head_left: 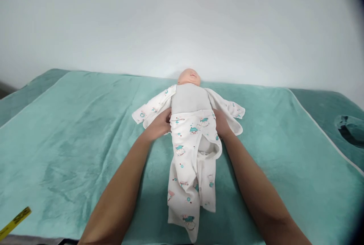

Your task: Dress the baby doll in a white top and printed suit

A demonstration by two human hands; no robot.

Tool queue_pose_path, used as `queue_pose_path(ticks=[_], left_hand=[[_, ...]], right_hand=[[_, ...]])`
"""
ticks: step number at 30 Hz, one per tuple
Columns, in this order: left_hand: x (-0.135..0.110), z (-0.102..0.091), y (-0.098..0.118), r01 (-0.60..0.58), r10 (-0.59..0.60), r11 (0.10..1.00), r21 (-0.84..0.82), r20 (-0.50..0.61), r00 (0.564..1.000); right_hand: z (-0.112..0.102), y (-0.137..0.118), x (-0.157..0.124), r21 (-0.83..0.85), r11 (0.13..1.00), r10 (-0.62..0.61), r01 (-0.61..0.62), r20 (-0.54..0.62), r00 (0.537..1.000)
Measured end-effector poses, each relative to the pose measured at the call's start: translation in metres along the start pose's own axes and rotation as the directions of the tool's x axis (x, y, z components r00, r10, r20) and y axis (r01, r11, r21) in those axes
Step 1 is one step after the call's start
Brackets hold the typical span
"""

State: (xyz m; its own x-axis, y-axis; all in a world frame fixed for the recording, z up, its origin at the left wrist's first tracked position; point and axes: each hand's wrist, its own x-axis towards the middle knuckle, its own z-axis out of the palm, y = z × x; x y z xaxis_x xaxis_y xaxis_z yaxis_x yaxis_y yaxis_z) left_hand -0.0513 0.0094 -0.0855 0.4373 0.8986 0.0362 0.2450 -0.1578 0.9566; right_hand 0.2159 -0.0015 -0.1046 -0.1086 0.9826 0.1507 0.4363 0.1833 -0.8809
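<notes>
A baby doll [189, 97] with a grey cloth body lies on its back in the middle of a teal towel [85, 139]. White patterned trousers [190, 169] cover its lower half, and a matching open jacket [150, 109] is spread under its torso. My left hand [158, 125] is closed on the trousers' waistband at the doll's left side. At the other side of the doll's waist, my right hand [221, 123] grips the same waistband.
The towel covers a teal padded table with a face hole [350, 128] at the right. A yellow tape measure [14, 221] lies at the near left edge. A plain white wall stands behind.
</notes>
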Motion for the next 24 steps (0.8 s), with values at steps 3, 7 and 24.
queue_pose_path(ticks=[3, 7, 24], left_hand=[[-0.001, -0.007, -0.005, 0.031, -0.032, 0.999, -0.034, -0.012, 0.999], [-0.002, -0.01, -0.007, 0.007, -0.011, 0.998, -0.061, -0.057, 0.998], [-0.002, 0.008, -0.012, -0.309, 0.306, 0.95, 0.038, -0.296, 0.905]], right_hand=[[-0.002, 0.005, 0.001, -0.024, 1.0, -0.021, 0.02, -0.08, 0.997], [-0.003, 0.016, 0.002, 0.029, 0.999, -0.017, 0.024, -0.235, 0.972], [-0.003, -0.001, -0.001, -0.111, 0.967, -0.254, 0.229, -0.373, 0.892]])
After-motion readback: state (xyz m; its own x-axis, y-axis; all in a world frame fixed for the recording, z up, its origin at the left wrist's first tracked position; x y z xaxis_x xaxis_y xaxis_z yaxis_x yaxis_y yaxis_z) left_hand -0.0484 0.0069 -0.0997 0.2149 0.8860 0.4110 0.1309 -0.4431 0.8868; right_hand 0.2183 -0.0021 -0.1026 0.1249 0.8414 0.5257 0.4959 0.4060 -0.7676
